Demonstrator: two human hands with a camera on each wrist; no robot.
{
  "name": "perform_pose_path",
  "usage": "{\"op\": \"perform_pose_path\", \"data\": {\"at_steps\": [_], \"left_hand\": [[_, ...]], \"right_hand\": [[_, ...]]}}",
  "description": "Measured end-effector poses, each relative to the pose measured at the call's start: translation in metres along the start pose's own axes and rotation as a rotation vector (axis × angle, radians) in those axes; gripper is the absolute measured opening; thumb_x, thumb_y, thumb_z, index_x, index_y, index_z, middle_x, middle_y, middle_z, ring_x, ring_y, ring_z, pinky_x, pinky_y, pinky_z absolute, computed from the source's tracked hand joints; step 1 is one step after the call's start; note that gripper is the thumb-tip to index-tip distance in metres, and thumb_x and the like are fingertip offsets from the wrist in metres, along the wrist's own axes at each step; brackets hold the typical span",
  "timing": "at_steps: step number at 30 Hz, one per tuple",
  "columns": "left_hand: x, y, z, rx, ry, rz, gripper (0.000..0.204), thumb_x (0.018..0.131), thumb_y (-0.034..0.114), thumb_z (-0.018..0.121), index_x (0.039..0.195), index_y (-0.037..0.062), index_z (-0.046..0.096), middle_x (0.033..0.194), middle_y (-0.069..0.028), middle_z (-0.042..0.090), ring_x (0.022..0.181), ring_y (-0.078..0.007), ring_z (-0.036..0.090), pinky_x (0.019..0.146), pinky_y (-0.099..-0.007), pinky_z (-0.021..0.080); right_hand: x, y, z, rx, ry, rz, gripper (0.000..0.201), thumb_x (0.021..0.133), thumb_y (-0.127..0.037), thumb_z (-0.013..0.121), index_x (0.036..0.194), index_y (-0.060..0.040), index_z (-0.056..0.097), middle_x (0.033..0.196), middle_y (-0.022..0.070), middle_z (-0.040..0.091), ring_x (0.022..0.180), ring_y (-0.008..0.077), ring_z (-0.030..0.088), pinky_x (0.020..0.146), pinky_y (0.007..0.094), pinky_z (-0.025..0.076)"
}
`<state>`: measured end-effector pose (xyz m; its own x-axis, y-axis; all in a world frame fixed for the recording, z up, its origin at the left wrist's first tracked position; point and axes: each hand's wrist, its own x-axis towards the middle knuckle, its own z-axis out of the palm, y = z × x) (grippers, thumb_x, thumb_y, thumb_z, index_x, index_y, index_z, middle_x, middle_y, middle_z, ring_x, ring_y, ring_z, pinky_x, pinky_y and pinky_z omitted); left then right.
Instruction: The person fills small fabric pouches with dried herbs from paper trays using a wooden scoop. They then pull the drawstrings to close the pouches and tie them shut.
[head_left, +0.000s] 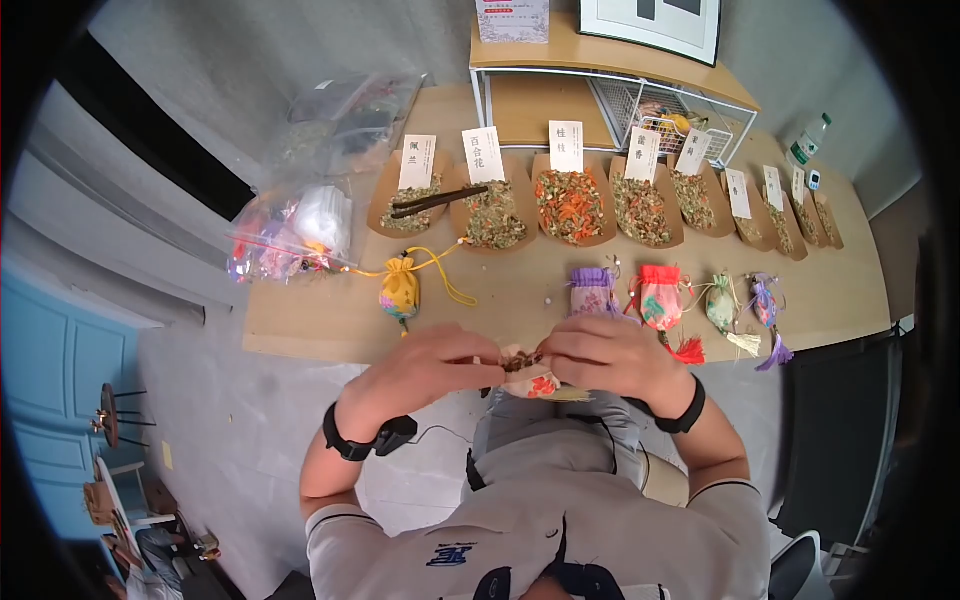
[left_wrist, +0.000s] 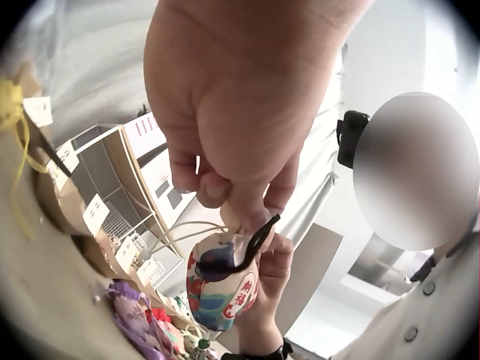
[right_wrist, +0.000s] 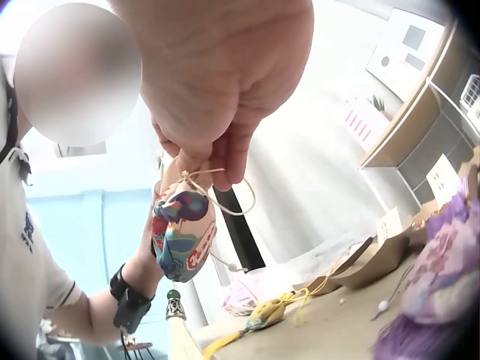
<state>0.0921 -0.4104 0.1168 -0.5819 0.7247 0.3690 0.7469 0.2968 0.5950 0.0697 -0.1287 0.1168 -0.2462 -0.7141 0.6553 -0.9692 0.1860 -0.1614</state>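
A small cream drawstring sachet [head_left: 540,386] with red and blue printing is held up between both hands, just off the table's near edge. Its mouth is spread, and brown dried herbs [head_left: 519,362] show inside. With fingers and thumb, my left hand [head_left: 430,365] pinches one side of the rim. On the opposite side my right hand [head_left: 620,358] pinches the fabric, a pale cord [right_wrist: 251,202] looping beside its fingers. Below the sachet hangs a cream tassel [right_wrist: 180,337] under a green bead. A dark curved strip [left_wrist: 256,247] lies across the sachet in the left wrist view.
Paper trays of dried herbs [head_left: 570,205] with name cards line the table, dark tongs [head_left: 435,202] lying over two. A yellow sachet [head_left: 400,292] sits left; purple [head_left: 592,288], red [head_left: 660,300] and other sachets sit right. Plastic bags [head_left: 310,230], a shelf [head_left: 620,55] and a bottle [head_left: 808,140] stand behind.
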Motion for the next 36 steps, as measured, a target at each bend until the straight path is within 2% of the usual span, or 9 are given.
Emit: {"op": "perform_pose_path", "data": {"at_steps": [5, 8, 14, 20, 26, 29, 32, 35, 36], "left_hand": [[0.020, -0.009, -0.026, 0.304, 0.009, 0.083, 0.027, 0.080, 0.006, 0.064, 0.106, 0.0109, 0.069, 0.108, -0.0015, 0.066, 0.092, -0.0237, 0.064, 0.077, -0.0328, 0.051], [0.034, -0.018, -0.034, 0.420, 0.049, 0.126, 0.028, 0.075, 0.006, 0.067, 0.102, 0.0090, 0.071, 0.102, -0.0040, 0.067, 0.086, -0.0246, 0.062, 0.076, -0.0341, 0.050], [0.037, -0.048, -0.039, 0.339, 0.119, 0.160, 0.031, 0.075, 0.005, 0.066, 0.105, 0.0097, 0.070, 0.100, -0.0040, 0.066, 0.087, -0.0244, 0.062, 0.074, -0.0344, 0.051], [0.038, -0.054, -0.041, 0.561, 0.005, 0.171, 0.032, 0.075, 0.005, 0.066, 0.106, 0.0090, 0.069, 0.100, -0.0045, 0.063, 0.089, -0.0247, 0.063, 0.075, -0.0350, 0.052], [0.045, -0.056, -0.054, 0.585, -0.109, 0.093, 0.033, 0.076, 0.005, 0.066, 0.109, 0.0082, 0.068, 0.104, -0.0056, 0.063, 0.093, -0.0261, 0.063, 0.078, -0.0345, 0.053], [0.037, -0.071, -0.052, 0.337, 0.027, 0.034, 0.032, 0.080, 0.006, 0.068, 0.112, 0.0072, 0.068, 0.109, -0.0068, 0.063, 0.095, -0.0286, 0.063, 0.080, -0.0349, 0.053], [0.047, -0.060, -0.052, 0.218, 0.180, -0.086, 0.029, 0.084, 0.009, 0.071, 0.113, 0.0069, 0.068, 0.111, -0.0080, 0.064, 0.099, -0.0303, 0.063, 0.081, -0.0358, 0.053], [0.074, -0.044, -0.039, 0.326, 0.433, -0.193, 0.028, 0.084, 0.009, 0.073, 0.112, 0.0071, 0.069, 0.106, -0.0093, 0.066, 0.096, -0.0301, 0.065, 0.079, -0.0373, 0.053], [0.073, -0.047, -0.039, 0.318, 0.364, -0.210, 0.028, 0.085, 0.009, 0.073, 0.112, 0.0072, 0.069, 0.104, -0.0097, 0.066, 0.094, -0.0304, 0.065, 0.078, -0.0375, 0.053]], "right_hand": [[0.013, 0.024, -0.002, -0.099, 0.015, -0.123, 0.026, 0.075, -0.008, 0.067, 0.101, -0.0055, 0.061, 0.105, 0.0050, 0.063, 0.088, 0.0212, 0.064, 0.071, 0.0328, 0.055], [0.019, 0.044, -0.008, 0.045, -0.143, -0.117, 0.023, 0.081, -0.006, 0.064, 0.104, -0.0020, 0.064, 0.114, 0.0105, 0.066, 0.089, 0.0259, 0.066, 0.073, 0.0372, 0.056], [0.038, 0.071, 0.000, 0.078, -0.083, -0.076, 0.021, 0.078, -0.008, 0.063, 0.099, -0.0038, 0.060, 0.111, 0.0072, 0.061, 0.086, 0.0229, 0.062, 0.075, 0.0356, 0.055], [0.045, 0.089, 0.002, -0.145, -0.265, -0.137, 0.024, 0.079, -0.007, 0.066, 0.102, -0.0083, 0.060, 0.106, 0.0054, 0.059, 0.101, 0.0218, 0.062, 0.081, 0.0340, 0.057], [0.055, 0.100, 0.006, -0.170, -0.306, -0.146, 0.026, 0.079, -0.011, 0.066, 0.104, -0.0091, 0.059, 0.106, 0.0051, 0.059, 0.101, 0.0222, 0.062, 0.083, 0.0332, 0.057], [0.058, 0.105, 0.006, -0.138, -0.264, -0.092, 0.026, 0.078, -0.010, 0.064, 0.104, -0.0069, 0.061, 0.108, 0.0064, 0.061, 0.102, 0.0237, 0.062, 0.083, 0.0339, 0.056], [0.057, 0.107, 0.007, -0.109, -0.244, -0.092, 0.027, 0.078, -0.010, 0.063, 0.104, -0.0042, 0.062, 0.109, 0.0078, 0.062, 0.103, 0.0253, 0.063, 0.084, 0.0352, 0.056], [0.059, 0.106, 0.017, -0.120, -0.223, -0.123, 0.024, 0.077, -0.010, 0.063, 0.101, -0.0036, 0.063, 0.109, 0.0083, 0.062, 0.102, 0.0258, 0.062, 0.083, 0.0364, 0.056], [0.060, 0.106, 0.017, -0.123, -0.210, -0.125, 0.024, 0.077, -0.010, 0.064, 0.100, -0.0036, 0.063, 0.109, 0.0082, 0.062, 0.102, 0.0256, 0.062, 0.083, 0.0361, 0.055]]}}
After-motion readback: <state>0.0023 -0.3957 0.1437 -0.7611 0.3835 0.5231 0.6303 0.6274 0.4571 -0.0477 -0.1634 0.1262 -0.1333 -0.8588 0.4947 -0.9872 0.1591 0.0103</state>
